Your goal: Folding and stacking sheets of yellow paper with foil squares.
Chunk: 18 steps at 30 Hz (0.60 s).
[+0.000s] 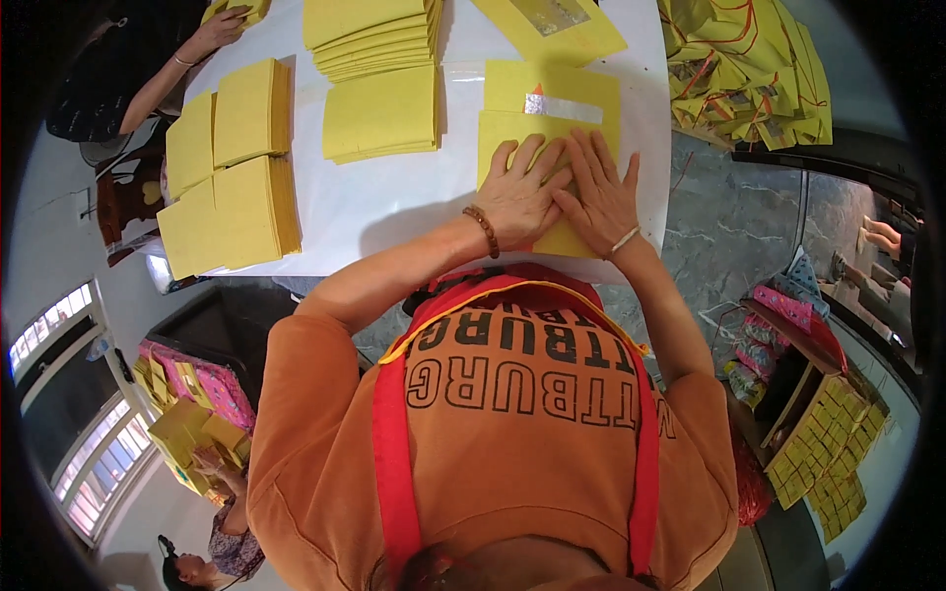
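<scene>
A yellow paper sheet (pixel 503 138) lies folded on the white-topped table in front of me, near its right edge. My left hand (pixel 522 192) presses flat on it with the fingers spread. Beside it, my right hand (pixel 599 197) rests on the same paper, fingers stretched out, the two thumbs close together. Just above my fingertips a pale silvery strip (pixel 562 107) and a small orange pointed piece (pixel 537 91) show on the paper. What lies under my palms is hidden.
Stacks of yellow paper (pixel 380 113) stand left of my hands, more stacks (pixel 254 212) farther left. A yellow piece with a silvery patch (pixel 552 25) lies beyond. Yellow bundles with red cords (pixel 749 69) are piled at right. A co-worker's hand (pixel 219 32) is far left.
</scene>
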Motion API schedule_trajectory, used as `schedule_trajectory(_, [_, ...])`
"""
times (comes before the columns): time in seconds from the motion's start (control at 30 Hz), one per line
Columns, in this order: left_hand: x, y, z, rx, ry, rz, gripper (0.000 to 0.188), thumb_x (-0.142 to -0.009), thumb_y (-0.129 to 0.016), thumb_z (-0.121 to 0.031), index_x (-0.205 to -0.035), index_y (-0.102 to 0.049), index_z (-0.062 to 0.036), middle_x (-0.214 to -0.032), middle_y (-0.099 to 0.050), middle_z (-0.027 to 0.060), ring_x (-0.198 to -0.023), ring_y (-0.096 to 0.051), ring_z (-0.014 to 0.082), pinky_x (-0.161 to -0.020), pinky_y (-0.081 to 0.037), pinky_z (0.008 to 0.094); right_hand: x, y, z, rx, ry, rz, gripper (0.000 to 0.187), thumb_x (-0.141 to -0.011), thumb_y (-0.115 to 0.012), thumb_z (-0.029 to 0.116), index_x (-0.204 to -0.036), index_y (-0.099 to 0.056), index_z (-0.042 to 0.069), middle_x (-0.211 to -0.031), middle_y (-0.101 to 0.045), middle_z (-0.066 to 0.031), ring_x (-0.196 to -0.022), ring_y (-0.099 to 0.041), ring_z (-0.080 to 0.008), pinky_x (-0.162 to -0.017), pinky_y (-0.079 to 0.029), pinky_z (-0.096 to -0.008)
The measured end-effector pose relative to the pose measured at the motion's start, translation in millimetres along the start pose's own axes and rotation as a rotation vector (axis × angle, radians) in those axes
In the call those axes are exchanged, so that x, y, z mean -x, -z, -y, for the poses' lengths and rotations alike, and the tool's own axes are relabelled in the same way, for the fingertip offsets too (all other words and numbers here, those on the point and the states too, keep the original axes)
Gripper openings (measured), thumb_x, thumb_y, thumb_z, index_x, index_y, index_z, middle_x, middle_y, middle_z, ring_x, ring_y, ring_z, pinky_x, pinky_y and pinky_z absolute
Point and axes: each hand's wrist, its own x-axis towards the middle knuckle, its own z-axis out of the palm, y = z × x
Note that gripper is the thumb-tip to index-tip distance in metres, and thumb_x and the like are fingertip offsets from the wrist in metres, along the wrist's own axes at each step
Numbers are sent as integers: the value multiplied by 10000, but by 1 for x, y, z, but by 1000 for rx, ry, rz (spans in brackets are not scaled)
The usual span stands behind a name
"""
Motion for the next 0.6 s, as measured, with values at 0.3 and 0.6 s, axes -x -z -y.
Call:
schedule_trajectory(0.3, [7,19,28,685,40,-188,475,-735,-627,-108,-1176,-470,-32,-1220,-441,124,-1148,-382,295,-937,-317,402,-1,-4,1,126,1,60,596,-881,-405,476,-1391,-281,192,-1473,-183,-18,-1357,-156,-234,-983,-113,-663])
schedule_trajectory(0.6, [18,28,15,-367,-255,85,421,-749,-551,-190,-1142,-521,-43,-1135,-506,112,-998,-482,257,-800,-406,344,-6,3,4,113,-55,175,611,-870,-464,428,-1385,-293,148,-1472,-179,-61,-1362,-139,-250,-1026,-145,-596])
